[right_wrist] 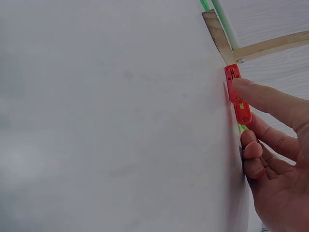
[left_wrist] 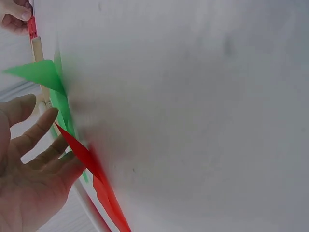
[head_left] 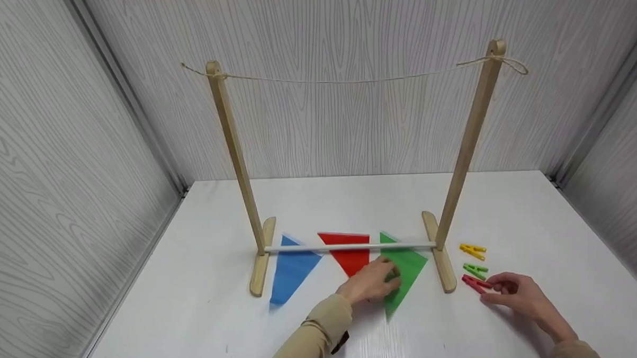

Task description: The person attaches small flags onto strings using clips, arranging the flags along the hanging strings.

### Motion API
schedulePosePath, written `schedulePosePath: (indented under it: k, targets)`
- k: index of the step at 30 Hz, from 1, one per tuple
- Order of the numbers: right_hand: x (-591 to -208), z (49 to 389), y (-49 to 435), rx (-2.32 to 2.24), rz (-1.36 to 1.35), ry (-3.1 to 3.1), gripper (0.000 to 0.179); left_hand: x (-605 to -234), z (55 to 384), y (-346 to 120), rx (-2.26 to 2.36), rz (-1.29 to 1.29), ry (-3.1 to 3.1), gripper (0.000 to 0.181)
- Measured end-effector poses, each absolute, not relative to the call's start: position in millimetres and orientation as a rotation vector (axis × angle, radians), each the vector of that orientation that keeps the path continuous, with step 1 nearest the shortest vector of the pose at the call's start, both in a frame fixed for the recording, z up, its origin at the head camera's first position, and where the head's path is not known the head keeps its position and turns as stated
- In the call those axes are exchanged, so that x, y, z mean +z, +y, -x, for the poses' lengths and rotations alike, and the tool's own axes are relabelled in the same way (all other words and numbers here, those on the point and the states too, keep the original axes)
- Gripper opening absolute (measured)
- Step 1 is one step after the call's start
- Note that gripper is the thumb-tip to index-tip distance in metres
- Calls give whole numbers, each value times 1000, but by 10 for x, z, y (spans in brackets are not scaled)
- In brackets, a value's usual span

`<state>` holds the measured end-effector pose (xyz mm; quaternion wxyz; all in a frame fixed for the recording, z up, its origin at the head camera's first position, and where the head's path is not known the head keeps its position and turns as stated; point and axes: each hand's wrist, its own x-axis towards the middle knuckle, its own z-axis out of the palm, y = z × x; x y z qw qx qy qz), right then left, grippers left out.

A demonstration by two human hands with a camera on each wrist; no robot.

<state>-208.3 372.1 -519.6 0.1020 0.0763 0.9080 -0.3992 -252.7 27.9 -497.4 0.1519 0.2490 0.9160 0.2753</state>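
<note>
My left hand (head_left: pixel 372 280) hovers between the red pennant (head_left: pixel 350 261) and the green pennant (head_left: pixel 410 266), its fingers relaxed and spread in the left wrist view, reaching over the green one's left side. Over at the right, thumb and index finger of my right hand (head_left: pixel 521 298) pinch the handle end of a red clothespin (head_left: pixel 473 283), low over the table. Close behind it lie a green clothespin (head_left: pixel 476 269) and a yellow clothespin (head_left: pixel 473 249). A blue pennant (head_left: pixel 291 275) lies to the left of the red one.
A wooden stand has a left post (head_left: pixel 235 155) and a right post (head_left: pixel 470 136), with a string (head_left: pixel 341 82) tied between their tops. Its white crossbar (head_left: pixel 352 246) passes low over the pennants. Grey wood-grain panels (head_left: pixel 343 125) enclose the white table (head_left: pixel 195 289).
</note>
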Motion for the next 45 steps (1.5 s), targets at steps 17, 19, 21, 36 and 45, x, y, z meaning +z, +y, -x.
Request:
schedulePosePath:
  k: [17,19,21,36,45]
  targets:
    - [-5195,2074,3720,-1190,-210,2681,63,-5039,2583,326,368,-954,2869,39]
    - [-5195,2077,3721,-1190,-207,2681,63,-5045,2586,328,336,-945,2881,41]
    - [-5196,2083,3725,-1189,-212,2675,64,-5050,2588,329,310,-934,2893,43]
    - [-5198,2087,3733,-1179,-249,2651,68,-5106,2627,330,92,-955,3038,41]
    - [-5199,2074,3724,-1184,-235,2663,66,-5111,2644,314,194,-959,3111,28]
